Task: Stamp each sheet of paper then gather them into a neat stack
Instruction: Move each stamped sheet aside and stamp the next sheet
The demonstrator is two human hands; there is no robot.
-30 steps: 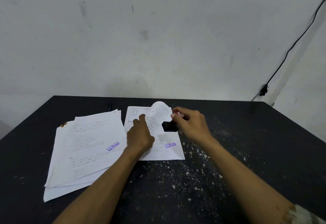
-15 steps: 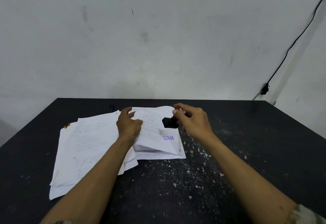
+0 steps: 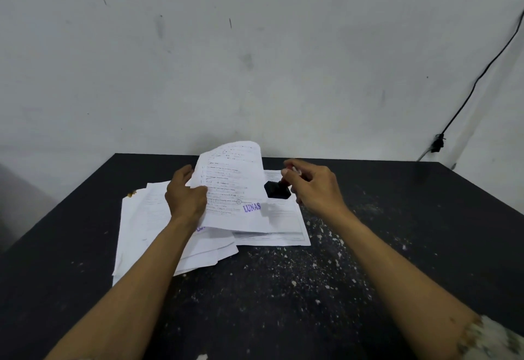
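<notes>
Lifted since before, stamped sheet between both hands.

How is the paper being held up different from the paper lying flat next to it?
The lifted sheet curls up off the table, gripped by the left hand; the flat sheet lies on the table, no hand on it. The lifted sheet shows a purple LUNAS mark; the flat sheet shows none. Both are white with printed lines.
</notes>
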